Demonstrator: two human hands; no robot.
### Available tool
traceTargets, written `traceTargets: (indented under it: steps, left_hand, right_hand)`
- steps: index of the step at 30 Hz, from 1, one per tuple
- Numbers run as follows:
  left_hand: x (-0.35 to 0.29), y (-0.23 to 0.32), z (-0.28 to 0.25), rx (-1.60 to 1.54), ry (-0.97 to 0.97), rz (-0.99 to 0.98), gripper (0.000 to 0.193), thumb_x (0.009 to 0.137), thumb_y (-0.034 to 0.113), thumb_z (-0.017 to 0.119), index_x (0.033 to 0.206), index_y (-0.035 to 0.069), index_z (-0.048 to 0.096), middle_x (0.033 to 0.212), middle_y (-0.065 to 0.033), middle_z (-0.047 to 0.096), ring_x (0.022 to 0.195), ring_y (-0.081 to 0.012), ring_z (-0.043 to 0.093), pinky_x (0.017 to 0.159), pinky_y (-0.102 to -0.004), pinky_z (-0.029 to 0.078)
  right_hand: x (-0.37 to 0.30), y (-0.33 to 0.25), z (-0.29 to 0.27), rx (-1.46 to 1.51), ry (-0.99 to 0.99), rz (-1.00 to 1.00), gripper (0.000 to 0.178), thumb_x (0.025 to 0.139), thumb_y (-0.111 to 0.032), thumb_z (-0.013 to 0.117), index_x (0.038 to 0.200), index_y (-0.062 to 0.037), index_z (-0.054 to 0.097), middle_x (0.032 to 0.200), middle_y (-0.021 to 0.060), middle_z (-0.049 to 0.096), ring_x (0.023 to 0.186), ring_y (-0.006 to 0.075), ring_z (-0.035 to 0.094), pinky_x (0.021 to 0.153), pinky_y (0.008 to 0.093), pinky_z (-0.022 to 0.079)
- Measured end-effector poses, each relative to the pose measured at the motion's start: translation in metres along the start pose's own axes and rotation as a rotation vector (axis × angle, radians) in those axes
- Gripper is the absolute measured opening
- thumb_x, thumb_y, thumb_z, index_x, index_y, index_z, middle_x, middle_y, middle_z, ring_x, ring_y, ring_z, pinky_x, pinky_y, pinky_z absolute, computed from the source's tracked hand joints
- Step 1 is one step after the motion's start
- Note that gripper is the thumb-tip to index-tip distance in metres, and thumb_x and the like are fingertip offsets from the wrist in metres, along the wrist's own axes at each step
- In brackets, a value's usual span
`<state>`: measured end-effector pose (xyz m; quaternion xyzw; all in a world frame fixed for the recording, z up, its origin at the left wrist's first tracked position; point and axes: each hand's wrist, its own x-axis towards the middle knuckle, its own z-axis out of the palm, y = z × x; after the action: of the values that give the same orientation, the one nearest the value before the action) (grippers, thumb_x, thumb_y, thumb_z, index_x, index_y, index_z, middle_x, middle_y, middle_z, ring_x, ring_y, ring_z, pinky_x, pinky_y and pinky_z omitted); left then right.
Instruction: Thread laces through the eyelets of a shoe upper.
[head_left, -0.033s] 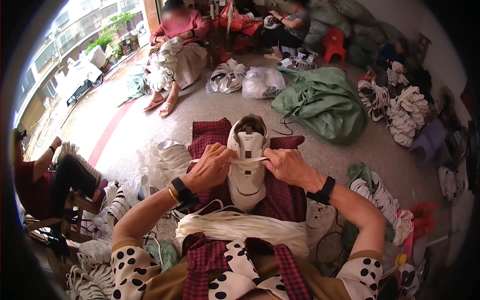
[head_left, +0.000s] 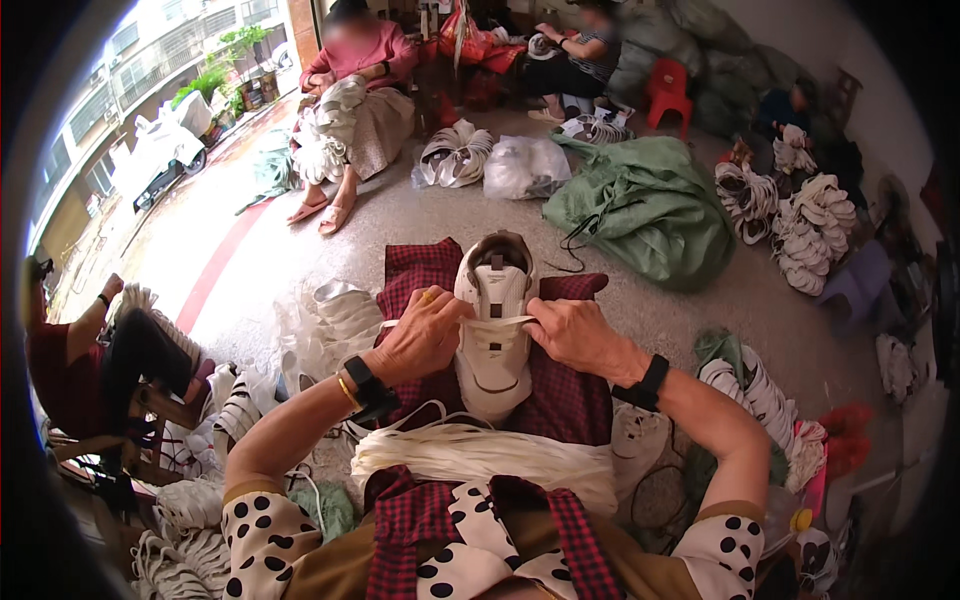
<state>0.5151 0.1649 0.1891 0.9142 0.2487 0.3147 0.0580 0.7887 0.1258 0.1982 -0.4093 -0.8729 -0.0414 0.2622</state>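
A cream sneaker (head_left: 492,385) lies on the red-and-black checked cloth (head_left: 418,268) over my lap, its opening away from me and its toe toward me. A flat white shoelace (head_left: 498,323) runs across the shoe's front. My left hand (head_left: 424,330) pinches it at the shoe's left side, with a loose length trailing beyond the hand. At the right side, my right hand (head_left: 574,333) pinches the other part of the lace between thumb and fingers. Below the toe, a thick bundle of pale laces (head_left: 485,460) lies across my lap.
Shoe parts in clear plastic (head_left: 335,325) lie to my left. More stacked shoe parts (head_left: 755,395) stand at right. Ahead are a green sack (head_left: 650,210), a white plastic bag (head_left: 525,165) and a red stool (head_left: 668,92). Several other people sit around, one in a pink top (head_left: 375,50).
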Motion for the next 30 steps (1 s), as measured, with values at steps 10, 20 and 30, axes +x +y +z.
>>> traceTargets:
  steps: [10, 20, 30]
  left_hand:
    - [-0.048, -0.053, -0.053, 0.207, -0.185, 0.042, 0.027, 0.082, -0.003, 0.056, 0.106, 0.009, 0.057, 0.086, -0.0072, 0.051, 0.06, -0.0234, 0.054, 0.051, -0.0338, 0.05]
    - [-0.118, -0.089, -0.226, 0.575, 0.27, -0.302, 0.019, 0.09, -0.009, 0.055, 0.105, -0.002, 0.065, 0.1, -0.02, 0.068, 0.092, -0.0385, 0.068, 0.081, -0.0401, 0.054]
    - [-0.179, -0.076, -0.318, 0.931, 0.51, -0.547, 0.019, 0.095, 0.004, 0.058, 0.112, 0.003, 0.067, 0.102, -0.0162, 0.063, 0.095, -0.0343, 0.063, 0.085, -0.0414, 0.05]
  right_hand:
    - [-0.025, 0.038, -0.034, -0.151, -0.026, -0.079, 0.016, 0.093, -0.016, 0.052, 0.08, -0.0074, 0.051, 0.067, 0.0105, 0.059, 0.062, 0.0298, 0.064, 0.053, 0.0416, 0.05]
    - [-0.149, 0.109, -0.206, -0.419, 0.028, 0.364, 0.009, 0.091, -0.011, 0.05, 0.086, -0.0038, 0.049, 0.075, 0.02, 0.055, 0.073, 0.0428, 0.059, 0.061, 0.0501, 0.044]
    - [-0.164, 0.063, -0.23, -0.752, 0.29, 0.431, 0.011, 0.091, 0.002, 0.052, 0.098, 0.0011, 0.06, 0.093, 0.0177, 0.057, 0.087, 0.0372, 0.059, 0.075, 0.0445, 0.047]
